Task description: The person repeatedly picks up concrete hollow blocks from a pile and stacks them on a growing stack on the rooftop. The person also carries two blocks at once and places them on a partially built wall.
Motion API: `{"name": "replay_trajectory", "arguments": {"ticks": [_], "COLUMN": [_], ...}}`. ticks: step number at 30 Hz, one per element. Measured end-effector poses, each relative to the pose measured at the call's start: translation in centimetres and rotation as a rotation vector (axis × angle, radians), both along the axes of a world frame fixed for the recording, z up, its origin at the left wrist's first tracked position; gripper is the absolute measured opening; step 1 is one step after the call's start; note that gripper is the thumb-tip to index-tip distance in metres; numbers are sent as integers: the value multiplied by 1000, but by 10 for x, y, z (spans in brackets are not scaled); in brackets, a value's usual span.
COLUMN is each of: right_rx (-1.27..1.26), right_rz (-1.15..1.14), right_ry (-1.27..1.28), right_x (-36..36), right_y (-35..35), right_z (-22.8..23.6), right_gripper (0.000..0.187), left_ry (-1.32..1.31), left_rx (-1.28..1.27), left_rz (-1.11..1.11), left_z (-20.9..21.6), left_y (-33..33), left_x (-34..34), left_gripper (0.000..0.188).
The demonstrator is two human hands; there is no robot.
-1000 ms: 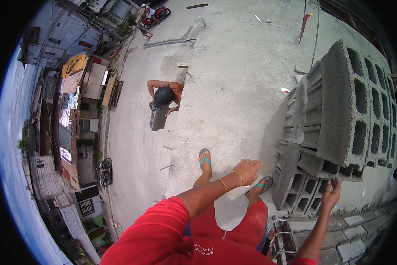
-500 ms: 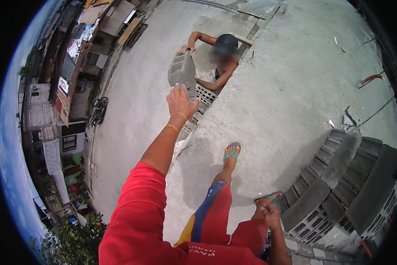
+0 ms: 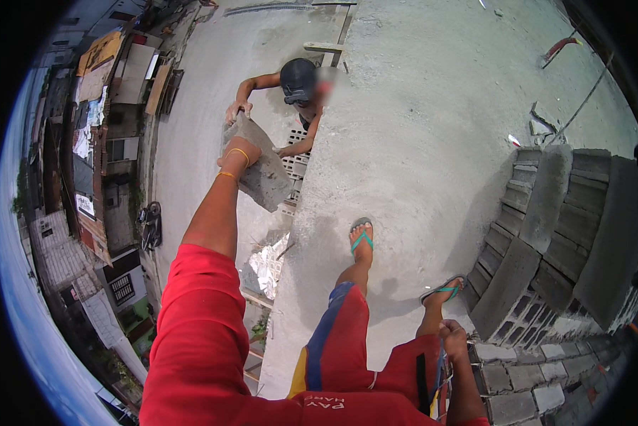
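Observation:
A grey concrete hollow block (image 3: 266, 181) hangs tilted beyond the left edge of the slab. My left hand (image 3: 239, 150) reaches out and is closed on its upper side; my fingers are partly hidden from view. A co-worker below the slab edge, in a dark cap (image 3: 298, 79), also has hold of the block: one hand (image 3: 238, 112) is at its far end, the other (image 3: 283, 151) by its right side. Down beside my right leg, my right hand (image 3: 454, 339) is curled into a fist. What it holds, if anything, cannot be made out.
Stacked hollow blocks (image 3: 546, 241) stand on the slab (image 3: 418, 142) to my right. The slab drops off at my left, where more blocks (image 3: 296, 162) show beside the co-worker. A motorcycle (image 3: 149, 226) and houses line the far left below. A bent rod (image 3: 562, 51) lies far right.
My left hand has gone from touching the block's near end to gripping its upper side. The block has swung over and tilted, and the co-worker's head has turned. My right hand stays low, closed.

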State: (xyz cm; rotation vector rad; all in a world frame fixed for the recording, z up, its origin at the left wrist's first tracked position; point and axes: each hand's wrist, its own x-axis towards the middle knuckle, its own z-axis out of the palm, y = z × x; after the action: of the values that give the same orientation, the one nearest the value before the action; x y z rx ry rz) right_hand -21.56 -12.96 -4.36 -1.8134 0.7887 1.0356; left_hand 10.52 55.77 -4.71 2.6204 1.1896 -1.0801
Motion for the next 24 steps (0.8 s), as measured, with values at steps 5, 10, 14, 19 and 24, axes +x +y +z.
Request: {"name": "replay_trajectory", "arguments": {"ticks": [5,10,14,19,24], "right_rx": [15,97,172,127,56], "right_rz": [171,354,517,673,640], "right_ry": [7,-249,-514,-753,-159], "right_x": [11,108,190,198,131], "right_y": [3,68,118,85,-85], "right_z": [-23,-33,10,89,174], "right_gripper": [27,32,36,53,56], "left_ry": [-204,-164,92,37,-28], "left_rx": [-33,-231,-288,-562,-782], "left_rz": [123,-19,-438,-1060,-1497], "left_z": [22,112,178,258,350], "left_y": [-16,-102,-214,-369,-532], "left_x": [-83,-125,-150,-183,-188], "left_gripper": [69,71,61,53,39]}}
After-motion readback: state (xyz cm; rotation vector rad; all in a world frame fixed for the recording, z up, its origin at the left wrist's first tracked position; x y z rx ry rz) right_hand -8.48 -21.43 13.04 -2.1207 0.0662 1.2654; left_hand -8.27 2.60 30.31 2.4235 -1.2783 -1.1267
